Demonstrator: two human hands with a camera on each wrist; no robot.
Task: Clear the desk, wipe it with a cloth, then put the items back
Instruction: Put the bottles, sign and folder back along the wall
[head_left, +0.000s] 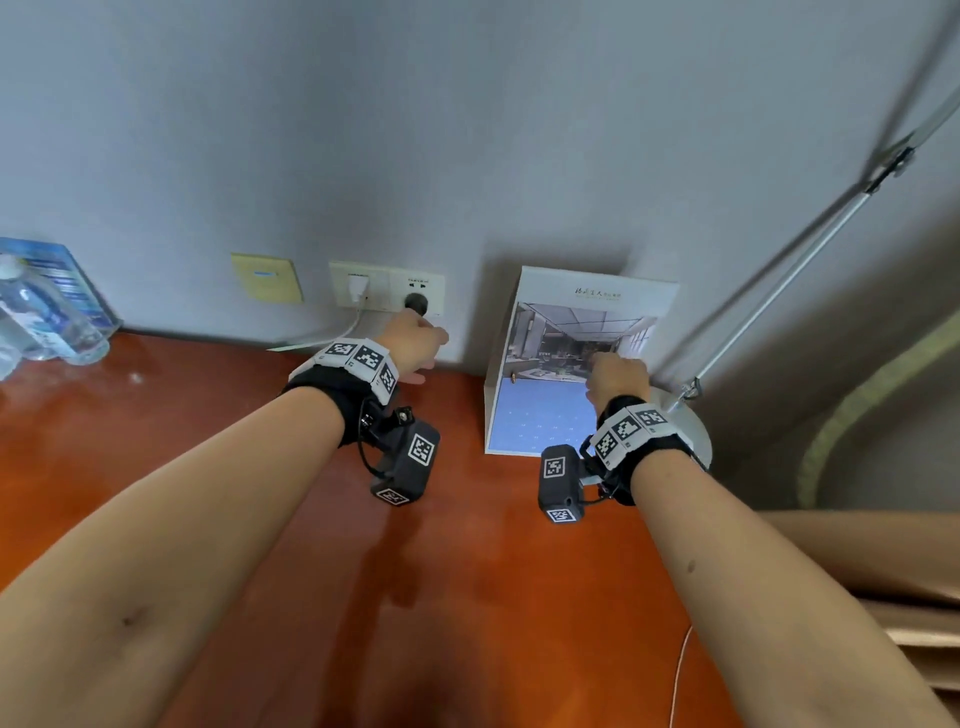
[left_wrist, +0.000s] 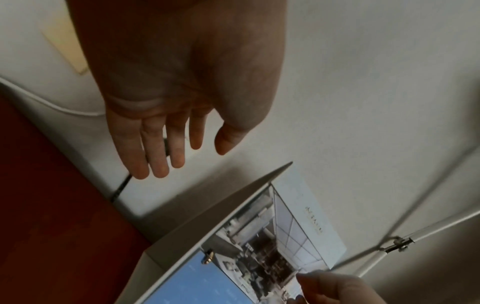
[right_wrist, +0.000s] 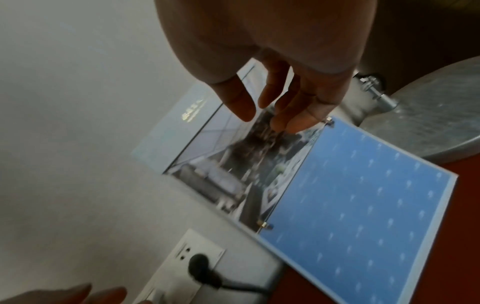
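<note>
A white display card (head_left: 576, 364) stands against the wall on the red-brown desk (head_left: 467, 571), with a room photo on its upright panel and a blue dotted base. My right hand (head_left: 605, 364) is at the photo panel's right side, and in the right wrist view its fingers (right_wrist: 293, 115) hang relaxed close to the photo, gripping nothing. My left hand (head_left: 431, 348) hovers just left of the card, below the wall socket. It is open (left_wrist: 182, 158) with straight fingers and holds nothing. No cloth is in view.
A silver lamp base (head_left: 696, 431) sits right of the card, its arm (head_left: 779, 291) slanting up. The wall socket (head_left: 387, 286) holds a black plug (head_left: 415, 301) and a white plug (head_left: 357, 286). Water bottles (head_left: 36, 322) and a blue sign (head_left: 62, 280) stand far left.
</note>
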